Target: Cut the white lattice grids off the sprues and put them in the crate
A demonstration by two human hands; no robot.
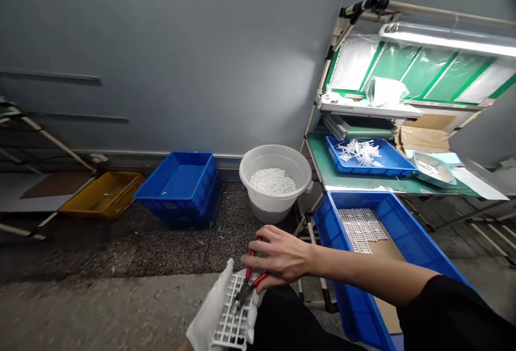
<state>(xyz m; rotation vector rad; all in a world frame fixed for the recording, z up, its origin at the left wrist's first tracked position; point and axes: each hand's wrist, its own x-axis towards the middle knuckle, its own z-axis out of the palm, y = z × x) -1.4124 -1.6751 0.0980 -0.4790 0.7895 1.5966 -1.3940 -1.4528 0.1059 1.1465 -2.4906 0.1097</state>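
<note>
Grey concrete floor (100, 308) | right hand (278, 257) gripping red-handled cutters (250, 276) | white-gloved left hand (209, 308) gripping white plastic lattice (234, 324)

"Can you read anything here, any label, brand or number?"

"Nothing legible, not on the red-handled cutters (258, 280), the white plastic grid (233, 313) or the blue plastic crate (181, 190)."
</note>
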